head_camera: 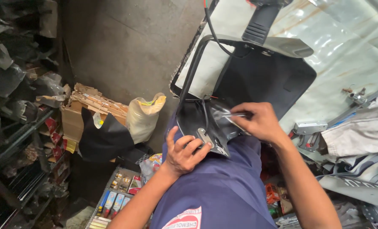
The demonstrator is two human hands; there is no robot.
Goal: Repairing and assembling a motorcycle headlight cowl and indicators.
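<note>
- Black plastic panel, curved and glossy, rests against the person's torso over a blue shirt; its upper edge reaches a black handle grip at the top of the view.
- Left hand lies at the lower edge of the panel, fingers curled together and pressing on a small metal bracket fixed there; thumb raised beside it.
- Right hand sits on the inner face of the panel, fingers closed on a thin metal tool whose tip points left toward the panel's inner wall. The kind of tool cannot be told.
- Black cable runs down from the top along the panel's left rim.
- Containers: cardboard box on the floor to the left, torn open, holding strips of cardboard and paper; a black sheet drapes across its front.
- Pale sack stands just beside the box, mouth open; contents not visible.
- Tray on the floor below holds rows of small coloured packets and boxes.
- Shelves at the far left are packed with dark wrapped parts.
- Plastic sheet covers the surface to the right.
</note>
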